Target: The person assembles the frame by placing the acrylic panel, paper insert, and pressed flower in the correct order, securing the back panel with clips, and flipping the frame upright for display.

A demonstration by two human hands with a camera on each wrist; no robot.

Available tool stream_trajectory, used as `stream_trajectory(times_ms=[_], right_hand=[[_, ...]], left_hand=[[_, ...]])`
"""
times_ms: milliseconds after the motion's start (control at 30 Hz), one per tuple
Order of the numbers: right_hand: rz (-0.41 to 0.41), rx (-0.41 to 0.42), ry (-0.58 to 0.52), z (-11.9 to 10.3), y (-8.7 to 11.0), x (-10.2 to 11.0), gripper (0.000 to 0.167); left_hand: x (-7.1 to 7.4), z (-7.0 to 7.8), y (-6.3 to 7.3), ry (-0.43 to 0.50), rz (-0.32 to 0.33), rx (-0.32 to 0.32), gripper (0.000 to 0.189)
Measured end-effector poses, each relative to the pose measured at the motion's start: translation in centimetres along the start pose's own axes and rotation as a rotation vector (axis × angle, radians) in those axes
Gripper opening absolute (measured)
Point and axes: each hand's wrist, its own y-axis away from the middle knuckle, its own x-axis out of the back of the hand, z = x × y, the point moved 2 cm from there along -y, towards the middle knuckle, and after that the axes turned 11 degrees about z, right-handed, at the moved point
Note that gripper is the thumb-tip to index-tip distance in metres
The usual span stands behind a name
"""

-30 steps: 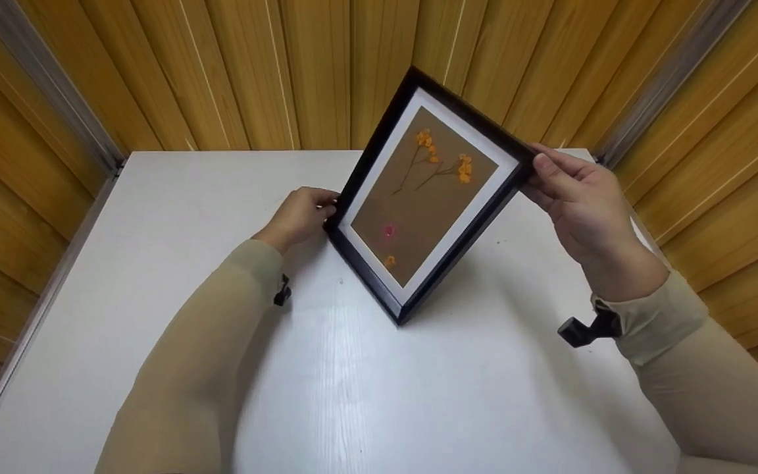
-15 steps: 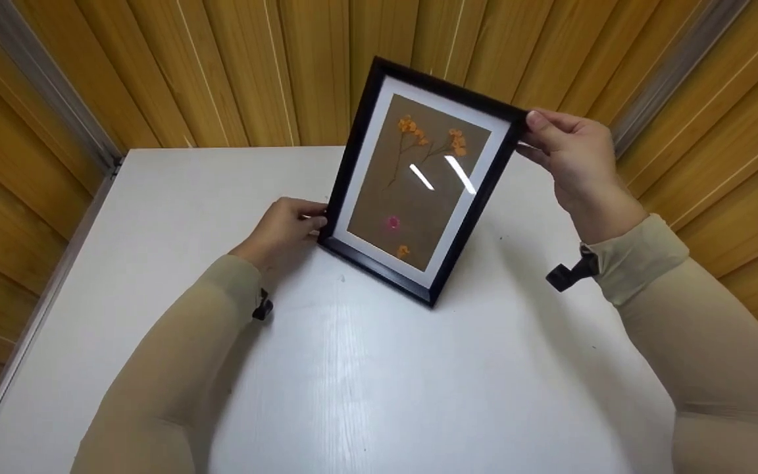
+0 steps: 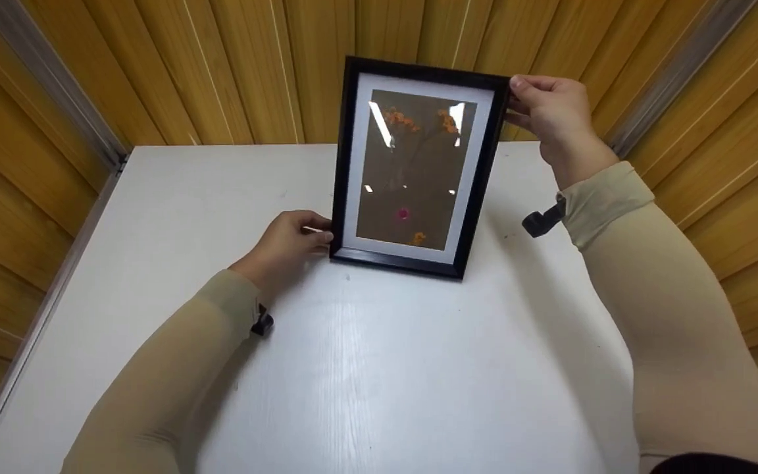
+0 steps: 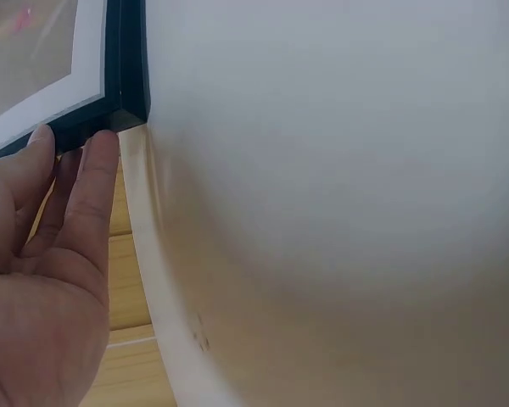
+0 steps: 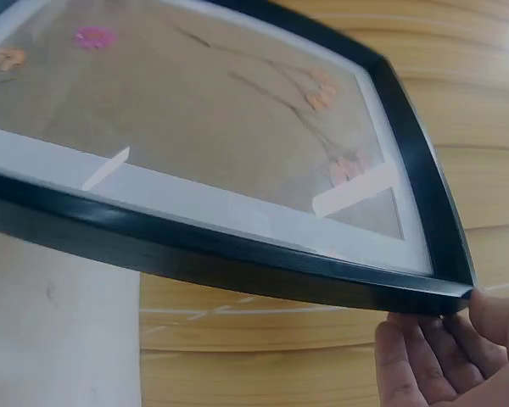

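Note:
A black picture frame [image 3: 480, 191] with a white mat and a brown panel of dried orange and pink flowers is held nearly upright above the white table, tilted slightly. Whether its lower edge touches the table, I cannot tell. My left hand [image 3: 290, 240] pinches the frame's lower left edge, thumb in front; the left wrist view shows the thumb and fingers on the frame's corner [image 4: 123, 110]. At the upper right corner, my right hand [image 3: 556, 118] pinches the frame between thumb and fingers, as the right wrist view also shows. Light reflections cross the glass [image 3: 412, 171].
The white table [image 3: 379, 382] spreads beneath both arms. Yellow wood-panel walls [image 3: 221, 72] rise behind it and at both sides, with grey metal strips [image 3: 66, 72] in the corners. A black device [image 3: 542, 220] sits at the right wrist.
The picture frame has turned counterclockwise, from leaning well right to nearly upright. My right hand has moved up and left with its corner; the left hand has shifted slightly down.

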Motion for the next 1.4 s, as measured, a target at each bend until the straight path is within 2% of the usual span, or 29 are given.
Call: stream_trajectory(times_ms=[467,800,933,1100,1200,1300,1400], right_hand=[[-0.029,0.0,0.025,-0.4,-2.4,-1.6,0.026],[-0.081,0.072,0.068,0.6,-3.2,-1.8,0.033],[-0.118,0.071,0.076,0.7,-3.3,-1.8,0.04],[-0.164,0.068,0.056,0.7,-3.5,-1.8,0.046],[-0.195,0.101,0.125,0.8,-3.6,-1.6,0.05],[-0.209,0.143,0.26,1.0,-3.7,-1.0,0.053],[-0.19,0.185,0.4,1.3,-4.1,0.0,0.054]], left_hand=[[-2.1,0.0,1.4,0.015,-0.004,-0.013,0.023],[-2.0,-0.3,1.2,-0.001,-0.025,0.0,0.025],[-1.6,-0.3,1.2,-0.026,-0.023,-0.005,0.024],[-1.2,-0.2,1.2,-0.034,-0.013,0.023,0.024],[-1.1,-0.2,1.3,-0.041,-0.019,0.029,0.027],[-1.0,-0.2,1.3,-0.043,-0.025,0.029,0.029],[-0.9,-0.2,1.3,-0.049,-0.027,-0.002,0.029]])
